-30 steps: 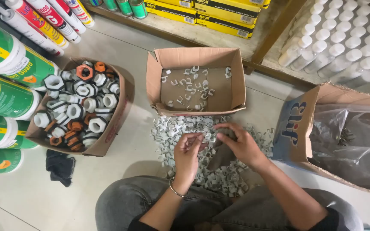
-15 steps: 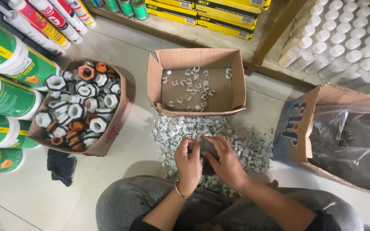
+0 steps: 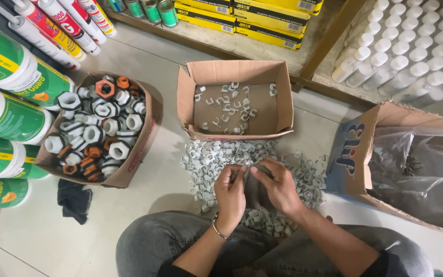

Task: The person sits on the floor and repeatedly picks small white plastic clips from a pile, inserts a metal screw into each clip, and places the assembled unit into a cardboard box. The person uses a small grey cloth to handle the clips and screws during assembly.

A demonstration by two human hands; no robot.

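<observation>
Together, the left hand (image 3: 230,191) and right hand (image 3: 278,185) pinched one small clip over the pile (image 3: 206,161), just below the box (image 3: 234,102), sorting within reach.

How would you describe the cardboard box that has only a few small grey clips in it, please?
Start at the heap of grey clips on the floor in front of the person's hands. Just beyond it stands an open cardboard box, below the shelf of yellow cartons. Unlike the box of nuts to its left, it holds only scattered clips.
</observation>
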